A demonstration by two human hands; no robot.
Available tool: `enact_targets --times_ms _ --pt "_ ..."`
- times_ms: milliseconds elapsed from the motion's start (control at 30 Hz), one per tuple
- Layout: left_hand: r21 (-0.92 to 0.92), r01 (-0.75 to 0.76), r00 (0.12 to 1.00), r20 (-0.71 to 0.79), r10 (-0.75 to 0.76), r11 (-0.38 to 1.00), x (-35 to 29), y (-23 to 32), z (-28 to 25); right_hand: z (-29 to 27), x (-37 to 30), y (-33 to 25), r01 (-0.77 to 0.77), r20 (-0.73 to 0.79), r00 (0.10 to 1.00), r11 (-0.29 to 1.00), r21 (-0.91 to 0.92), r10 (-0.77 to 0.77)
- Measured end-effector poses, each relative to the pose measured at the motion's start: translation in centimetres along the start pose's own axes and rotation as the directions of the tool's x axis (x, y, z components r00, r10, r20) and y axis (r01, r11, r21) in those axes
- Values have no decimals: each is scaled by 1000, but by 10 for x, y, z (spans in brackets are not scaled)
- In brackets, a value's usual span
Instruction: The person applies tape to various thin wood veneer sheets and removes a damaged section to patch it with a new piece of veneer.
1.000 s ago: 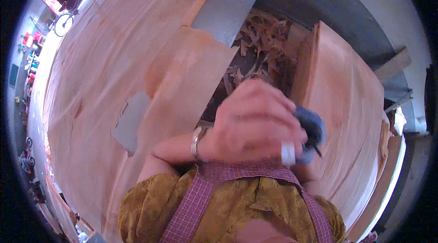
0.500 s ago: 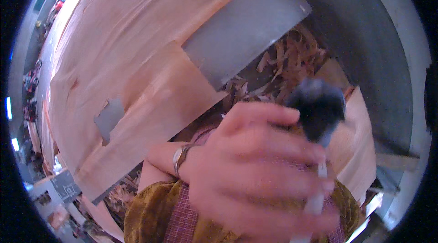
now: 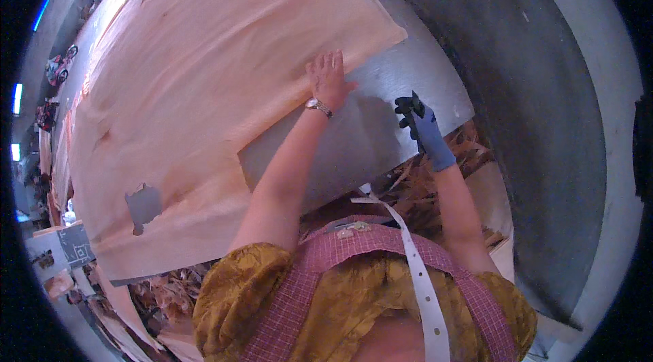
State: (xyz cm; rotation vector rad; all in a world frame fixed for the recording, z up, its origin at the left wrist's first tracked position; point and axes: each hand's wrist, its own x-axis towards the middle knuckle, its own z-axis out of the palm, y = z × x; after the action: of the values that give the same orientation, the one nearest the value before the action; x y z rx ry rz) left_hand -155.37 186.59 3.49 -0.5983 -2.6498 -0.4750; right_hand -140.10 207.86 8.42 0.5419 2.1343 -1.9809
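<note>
My bare left hand (image 3: pixel 329 81), with a watch at the wrist, lies flat with fingers stretched on a large thin sheet of wood veneer (image 3: pixel 224 56), close to its right-hand edge. My right hand (image 3: pixel 423 128) wears a blue and black glove. Its fingers are curled round a dark, slim, knife-like tool (image 3: pixel 415 101), mostly hidden in the grip. This hand is over the smooth grey tabletop (image 3: pixel 326 151), right of the veneer edge. A ragged hole (image 3: pixel 143 207) in the sheet shows grey beneath.
Torn veneer scraps (image 3: pixel 408 188) lie below the tabletop's near edge, with more scraps (image 3: pixel 173 294) at the lower left. A white strap with holes (image 3: pixel 415 260) hangs down over my checked apron (image 3: pixel 367 243). A dark grey surface (image 3: pixel 537 138) curves along the right.
Both hands have moved from close before the camera out to the table. My left hand now rests on the veneer. The sheet's near flap lies flatter, and the white strap shows fully.
</note>
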Motion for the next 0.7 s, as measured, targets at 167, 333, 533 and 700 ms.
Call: enact_targets --times_ms 167,333,533,700 --pt "88 47 958 278 -70 995 11 -11 -22 -37 75 32 157 -136 979 987 21 -152" --pt "-80 199 969 163 -184 977 44 -1 -72 -69 185 7 373 -133 912 918 -132 -389" --pt "-177 379 919 184 -348 908 65 -21 -90 -71 267 -92 500 173 858 863 -67 -484" --pt "-200 367 929 41 -367 908 69 -36 -112 -55 300 -108 566 336 742 811 148 -579"
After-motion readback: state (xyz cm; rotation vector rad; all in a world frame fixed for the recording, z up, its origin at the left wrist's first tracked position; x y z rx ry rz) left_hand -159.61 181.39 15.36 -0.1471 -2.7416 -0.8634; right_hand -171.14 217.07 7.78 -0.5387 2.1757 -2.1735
